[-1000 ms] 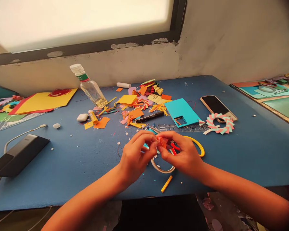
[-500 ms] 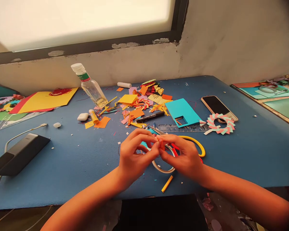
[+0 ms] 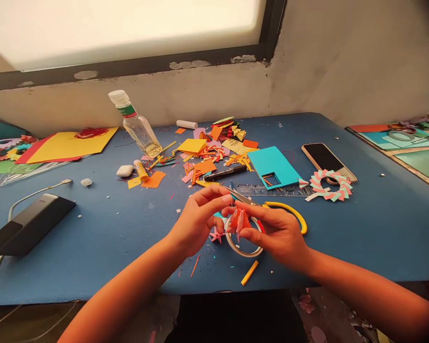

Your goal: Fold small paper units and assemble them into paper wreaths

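Note:
A coral-pink folded paper flower (image 3: pixel 239 222) with pointed pleats is pinched at its right side by my right hand (image 3: pixel 277 233), thumb below and fingers above. My left hand (image 3: pixel 198 221) is beside the flower's left side, fingers loosely bent and apart; whether a fingertip touches the paper I cannot tell. Beneath the hands is a roll of tape (image 3: pixel 243 253), partly hidden. Scissors with a yellow handle (image 3: pixel 289 210) lie behind my right hand, their blades pointing left. A small pink paper star (image 3: pixel 217 235) rests below my left fingers.
A yellow paper strip (image 3: pixel 249 273) lies near the front edge. Farther back are a clear ruler (image 3: pixel 250 190), a black marker (image 3: pixel 225 173), blue card (image 3: pixel 277 164), paper scraps (image 3: pixel 203 166), a bottle (image 3: pixel 141 128), a phone (image 3: pixel 325 159) and a paper ring (image 3: pixel 331 186).
My left hand has loosened its pinch and drawn slightly left. The folded paper, formerly hidden between both hands' fingertips, now shows spread pleats in my right hand. The pink star has come into view.

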`<state>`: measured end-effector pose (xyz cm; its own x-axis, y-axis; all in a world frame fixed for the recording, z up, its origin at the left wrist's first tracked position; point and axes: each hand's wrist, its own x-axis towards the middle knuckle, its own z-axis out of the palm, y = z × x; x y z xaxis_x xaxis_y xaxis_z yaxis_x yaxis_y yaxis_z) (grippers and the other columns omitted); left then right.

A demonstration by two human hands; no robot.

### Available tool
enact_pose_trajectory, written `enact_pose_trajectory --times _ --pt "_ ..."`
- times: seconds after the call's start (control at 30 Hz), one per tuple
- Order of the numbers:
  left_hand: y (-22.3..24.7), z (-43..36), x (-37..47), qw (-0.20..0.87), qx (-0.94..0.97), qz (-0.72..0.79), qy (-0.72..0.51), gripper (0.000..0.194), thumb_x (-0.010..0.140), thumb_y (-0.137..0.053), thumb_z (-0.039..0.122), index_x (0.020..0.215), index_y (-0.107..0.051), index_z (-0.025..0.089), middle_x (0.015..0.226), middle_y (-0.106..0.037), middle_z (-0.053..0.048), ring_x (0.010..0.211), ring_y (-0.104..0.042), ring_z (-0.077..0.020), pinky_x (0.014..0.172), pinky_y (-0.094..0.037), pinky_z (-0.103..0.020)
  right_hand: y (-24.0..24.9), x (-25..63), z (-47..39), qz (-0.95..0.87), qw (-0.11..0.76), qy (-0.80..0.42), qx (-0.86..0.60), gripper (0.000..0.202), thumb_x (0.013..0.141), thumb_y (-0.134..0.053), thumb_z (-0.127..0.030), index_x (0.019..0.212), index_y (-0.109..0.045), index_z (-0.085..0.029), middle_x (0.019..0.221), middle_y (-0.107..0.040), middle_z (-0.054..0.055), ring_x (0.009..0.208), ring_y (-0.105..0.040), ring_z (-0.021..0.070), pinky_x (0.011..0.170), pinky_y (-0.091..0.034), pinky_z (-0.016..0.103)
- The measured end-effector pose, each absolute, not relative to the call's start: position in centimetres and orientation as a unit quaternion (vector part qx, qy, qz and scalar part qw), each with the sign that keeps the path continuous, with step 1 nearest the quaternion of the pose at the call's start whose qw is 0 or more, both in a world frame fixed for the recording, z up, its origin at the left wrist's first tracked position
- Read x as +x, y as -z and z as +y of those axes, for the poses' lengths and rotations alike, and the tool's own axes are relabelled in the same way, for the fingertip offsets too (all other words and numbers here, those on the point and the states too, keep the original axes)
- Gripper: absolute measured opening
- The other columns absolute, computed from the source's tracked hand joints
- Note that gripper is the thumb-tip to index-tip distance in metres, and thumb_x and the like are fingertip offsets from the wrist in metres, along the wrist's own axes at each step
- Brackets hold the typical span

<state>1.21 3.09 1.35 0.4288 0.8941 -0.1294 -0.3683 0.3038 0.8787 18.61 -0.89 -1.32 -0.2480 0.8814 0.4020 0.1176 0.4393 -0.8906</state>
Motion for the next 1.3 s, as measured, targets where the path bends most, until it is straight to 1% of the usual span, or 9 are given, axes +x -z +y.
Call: enact_pose_trajectory --times 0.13,0.27,0.33,0.4,0.47,0.57,0.73,1.07,1.3 --pt "-1.5 2.5 1.3 0.630 0.538 0.316 -0.463 0.025 0.068 -0.076 0.025 0.091 -0.068 0.018 0.089 -0.067 -0.004 0.077 -0.065 -0.0147 0.053 -0.057 -0.019 1.5 18.6 -0.8 -0.628 0.534 -0.431 -0.366 0.044 0.078 -0.071 -0.025 0.119 -0.055 -0.033 0.101 -0.073 0.000 0.095 -0.069 0.0186 0.085 -0.055 0.034" --pt "-1.6 2.0 1.4 0.565 0.615 0.316 -0.450 0.027 0.071 -0.074 0.020 0.098 -0.071 0.019 0.107 -0.069 -0.010 0.104 -0.064 -0.0243 0.061 -0.059 -0.023 1.2 18.4 -0.5 -0.606 0.576 -0.433 -0.338 0.021 0.080 -0.070 -0.021 0.095 -0.056 -0.029 0.088 -0.070 -0.004 0.082 -0.069 0.0125 0.074 -0.056 0.024" --pt "-1.6 1.9 1.5 0.561 0.613 0.316 -0.458 0.022 0.073 -0.073 0.021 0.094 -0.072 0.018 0.112 -0.069 -0.011 0.111 -0.061 -0.0269 0.062 -0.060 -0.025 1.1 18.4 -0.4 -0.617 0.578 -0.423 -0.327 0.017 0.081 -0.068 -0.020 0.092 -0.057 -0.028 0.096 -0.069 -0.002 0.088 -0.068 0.0131 0.078 -0.056 0.026" --pt "-1.5 1.9 1.5 0.570 0.597 0.327 -0.460 0.021 0.072 -0.074 0.021 0.093 -0.071 0.018 0.113 -0.068 -0.010 0.110 -0.062 -0.0266 0.067 -0.061 -0.027 1.1 18.5 -0.2 -0.627 0.576 -0.406 -0.331 0.017 0.081 -0.068 -0.021 0.094 -0.059 -0.027 0.116 -0.062 0.002 0.100 -0.065 0.0160 0.083 -0.056 0.031" --pt "-1.3 1.9 1.5 0.582 0.582 0.335 -0.459 0.022 0.072 -0.075 0.021 0.092 -0.069 0.018 0.113 -0.069 -0.008 0.104 -0.065 -0.0238 0.072 -0.060 -0.028 1.1 18.7 -0.1 -0.642 0.575 -0.370 -0.347 0.017 0.081 -0.068 -0.021 0.095 -0.062 -0.027 0.125 -0.055 0.003 0.113 -0.058 0.0194 0.086 -0.055 0.033" --pt "-1.3 1.8 1.5 0.587 0.578 0.326 -0.463 0.022 0.070 -0.076 0.018 0.090 -0.066 0.018 0.102 -0.071 -0.005 0.097 -0.067 -0.0192 0.077 -0.059 -0.028 0.8 19.1 0.1 -0.679 0.567 -0.270 -0.381 0.013 0.080 -0.068 -0.020 0.091 -0.064 -0.026 0.109 -0.058 0.003 0.111 -0.055 0.0182 0.088 -0.052 0.032" --pt "-1.1 1.6 1.7 0.546 0.607 0.300 -0.494 0.023 0.068 -0.077 0.012 0.084 -0.062 0.018 0.093 -0.070 -0.002 0.093 -0.067 -0.0162 0.077 -0.059 -0.026 -0.2 19.5 0.2 -0.716 0.563 -0.150 -0.384 0.017 0.076 -0.071 -0.015 0.088 -0.061 -0.023 0.082 -0.066 -0.001 0.077 -0.064 0.0131 0.071 -0.053 0.027" --pt "-0.4 1.2 2.0 0.358 0.693 0.321 -0.537 0.027 0.070 -0.076 0.012 0.092 -0.061 0.017 0.090 -0.070 -0.001 0.083 -0.068 -0.0112 0.072 -0.061 -0.021 -0.4 20.0 0.4 -0.805 0.475 0.092 -0.343 0.023 0.077 -0.069 -0.010 0.098 -0.063 -0.020 0.087 -0.074 0.004 0.079 -0.069 0.0145 0.075 -0.055 0.026" --pt "-0.2 1.0 1.9 0.300 0.717 0.346 -0.525 0.027 0.072 -0.071 0.012 0.098 -0.063 0.016 0.093 -0.071 -0.003 0.078 -0.068 -0.0121 0.069 -0.062 -0.023 -0.6 19.9 0.2 -0.820 0.432 0.091 -0.363 0.015 0.083 -0.062 -0.011 0.096 -0.060 -0.017 0.086 -0.072 0.005 0.077 -0.067 0.0139 0.070 -0.053 0.024"
